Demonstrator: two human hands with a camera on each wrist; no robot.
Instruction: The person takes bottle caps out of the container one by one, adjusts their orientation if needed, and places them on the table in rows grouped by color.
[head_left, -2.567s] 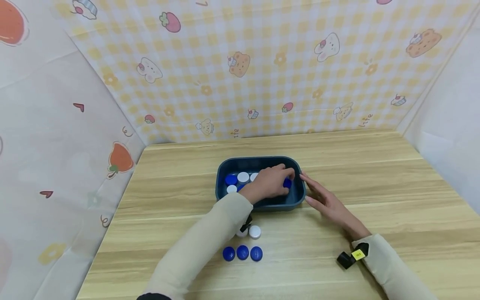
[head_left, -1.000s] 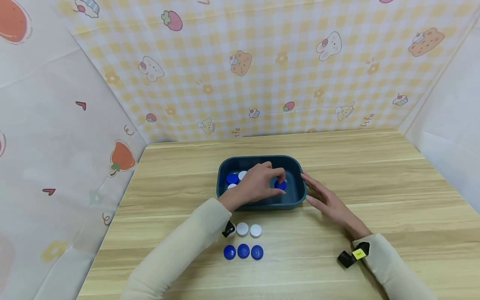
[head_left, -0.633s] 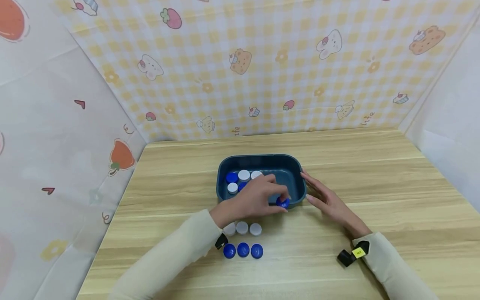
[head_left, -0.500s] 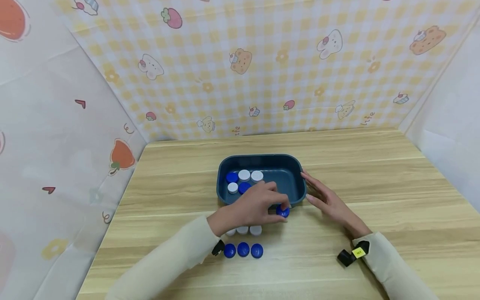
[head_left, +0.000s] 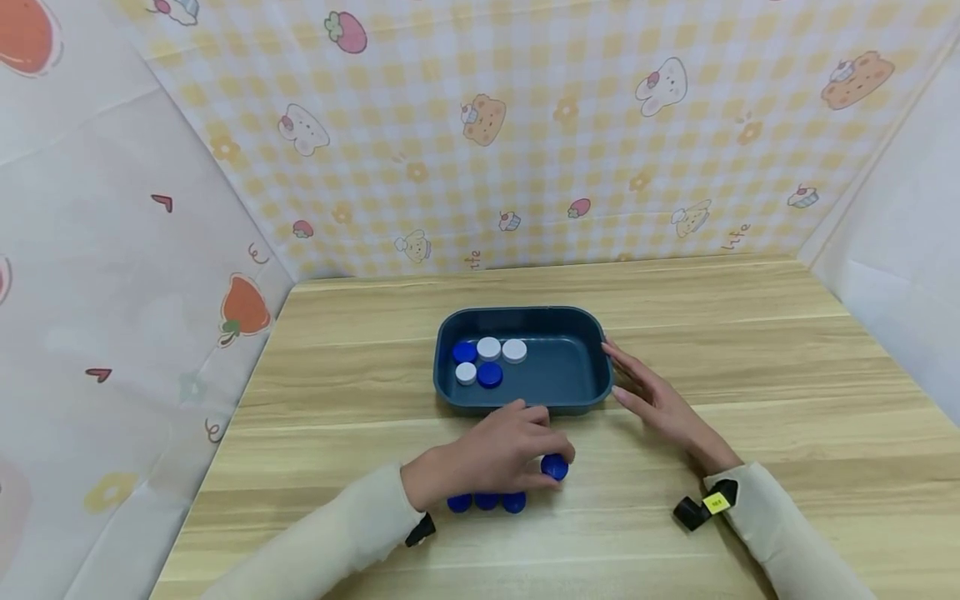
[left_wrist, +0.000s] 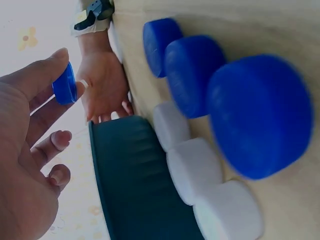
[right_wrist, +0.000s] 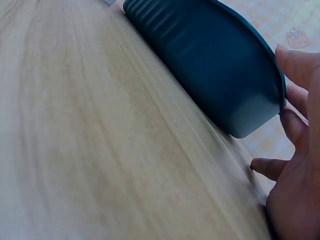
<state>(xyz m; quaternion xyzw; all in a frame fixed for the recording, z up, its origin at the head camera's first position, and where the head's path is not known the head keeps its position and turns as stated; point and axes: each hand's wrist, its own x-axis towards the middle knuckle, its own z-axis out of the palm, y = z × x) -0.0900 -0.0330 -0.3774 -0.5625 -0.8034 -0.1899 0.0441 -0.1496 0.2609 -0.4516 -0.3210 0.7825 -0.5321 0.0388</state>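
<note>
In the head view, my left hand (head_left: 498, 454) pinches a blue bottle cap (head_left: 554, 467) between thumb and fingers, in front of the dark teal box (head_left: 566, 367). Just below that hand is a row of blue caps (head_left: 486, 502) on the table. A row of white caps (left_wrist: 194, 167) beside them shows in the left wrist view; the hand covers it from above. My right hand (head_left: 663, 410) rests its fingertips at the box's right end, fingers fairly straight. In the right wrist view its thumb and fingers (right_wrist: 294, 122) lie along the rim.
Inside the box, toward its left end, lie blue caps (head_left: 490, 375) and white caps (head_left: 513, 351). The wooden table (head_left: 360, 358) meets a checked cloth backdrop (head_left: 420, 125) behind and pale cloth sides.
My left hand has lifted the blue cap out of the box, over its front rim, and brought it down toward the rows on the table. My right hand has stayed at the box.
</note>
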